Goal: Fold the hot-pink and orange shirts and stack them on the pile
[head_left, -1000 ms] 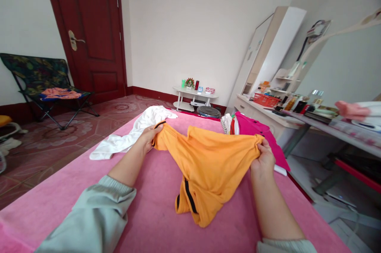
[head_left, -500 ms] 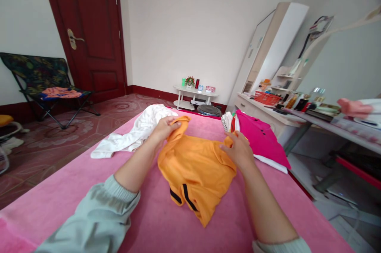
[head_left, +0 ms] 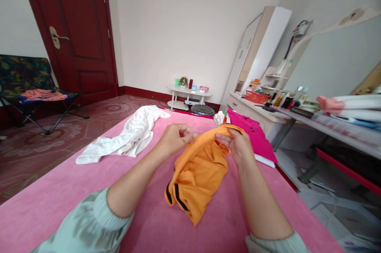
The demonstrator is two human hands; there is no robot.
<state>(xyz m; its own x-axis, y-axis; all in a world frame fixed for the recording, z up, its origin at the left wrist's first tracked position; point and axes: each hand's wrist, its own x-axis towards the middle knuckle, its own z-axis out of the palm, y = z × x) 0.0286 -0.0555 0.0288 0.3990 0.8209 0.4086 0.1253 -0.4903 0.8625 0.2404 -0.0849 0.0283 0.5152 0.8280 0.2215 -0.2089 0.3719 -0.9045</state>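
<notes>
Orange garment [head_left: 201, 173] | right hand [head_left: 240, 144]: we pinch its far end | left hand [head_left: 175, 138]: fingers curled near its left edge, contact unclear | judged step: gathering | next move needs: left-hand pinch

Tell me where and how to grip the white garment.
Probably pinch the white garment at its middle from above, coming in from the right: crumpled folds there offer something to gather, and the left hand is on that side.
</notes>
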